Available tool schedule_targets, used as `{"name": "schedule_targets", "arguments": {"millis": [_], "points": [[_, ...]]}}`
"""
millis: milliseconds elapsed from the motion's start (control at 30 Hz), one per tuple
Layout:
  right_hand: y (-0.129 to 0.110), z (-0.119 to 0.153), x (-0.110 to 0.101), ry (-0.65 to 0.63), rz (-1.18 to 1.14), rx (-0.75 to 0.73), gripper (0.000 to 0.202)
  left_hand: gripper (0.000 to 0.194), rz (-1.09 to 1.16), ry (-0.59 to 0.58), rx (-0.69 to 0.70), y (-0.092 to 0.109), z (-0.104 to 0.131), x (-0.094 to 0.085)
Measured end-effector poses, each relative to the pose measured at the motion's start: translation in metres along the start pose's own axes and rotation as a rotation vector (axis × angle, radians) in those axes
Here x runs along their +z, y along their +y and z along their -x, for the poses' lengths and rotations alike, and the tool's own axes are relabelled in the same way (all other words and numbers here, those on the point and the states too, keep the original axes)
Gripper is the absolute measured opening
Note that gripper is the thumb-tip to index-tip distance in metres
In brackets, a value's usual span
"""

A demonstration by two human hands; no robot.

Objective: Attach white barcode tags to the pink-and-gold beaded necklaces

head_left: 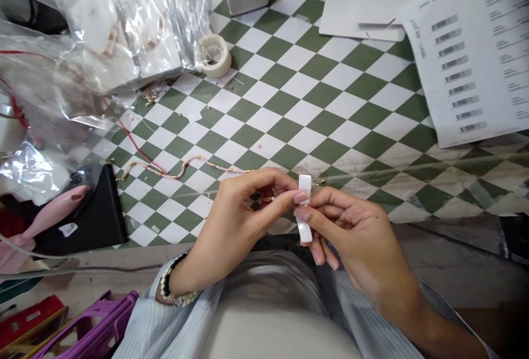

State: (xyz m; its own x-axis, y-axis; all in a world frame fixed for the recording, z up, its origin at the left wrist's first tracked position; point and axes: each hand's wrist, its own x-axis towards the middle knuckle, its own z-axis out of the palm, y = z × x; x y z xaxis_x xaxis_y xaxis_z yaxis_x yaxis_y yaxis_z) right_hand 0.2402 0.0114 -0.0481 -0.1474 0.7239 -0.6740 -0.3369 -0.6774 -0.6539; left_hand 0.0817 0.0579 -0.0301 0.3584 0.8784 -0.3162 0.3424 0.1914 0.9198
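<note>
Green-and-white diamonds cover the tabletop [308, 103], with clear plastic bags [128, 28] heaped at left and a barcode sheet [481, 89] at right. Over the near edge, the person's left hand [243, 205] and right hand [357, 232] meet, each pinched closed, thumb to finger. A beaded strand [184, 167] winds toward the left hand. Beside the bags sits a tape roll [223, 61]. Both pinches grip one white strip [305, 231]; tiny gold beads [259, 146] lie scattered beyond.
</note>
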Motion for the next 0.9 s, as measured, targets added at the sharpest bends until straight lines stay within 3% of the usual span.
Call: {"name": "schedule_targets", "arguments": {"millis": [267,367,533,900], "points": [[0.003,0.003,-0.002,0.125,0.112,-0.209,0.040,0.014,0.188,0.018,-0.012,-0.009,0.001,0.010],[0.004,0.003,-0.003,0.096,0.163,-0.275,0.041,0.016,0.217,0.036,-0.001,-0.011,0.000,0.014],[0.004,0.002,-0.006,0.079,0.248,-0.308,0.010,0.018,0.238,0.076,0.056,-0.011,-0.004,0.016],[0.000,-0.003,-0.021,0.046,0.370,-0.438,0.018,0.021,0.347,0.047,-0.013,-0.013,-0.005,0.018]]}}
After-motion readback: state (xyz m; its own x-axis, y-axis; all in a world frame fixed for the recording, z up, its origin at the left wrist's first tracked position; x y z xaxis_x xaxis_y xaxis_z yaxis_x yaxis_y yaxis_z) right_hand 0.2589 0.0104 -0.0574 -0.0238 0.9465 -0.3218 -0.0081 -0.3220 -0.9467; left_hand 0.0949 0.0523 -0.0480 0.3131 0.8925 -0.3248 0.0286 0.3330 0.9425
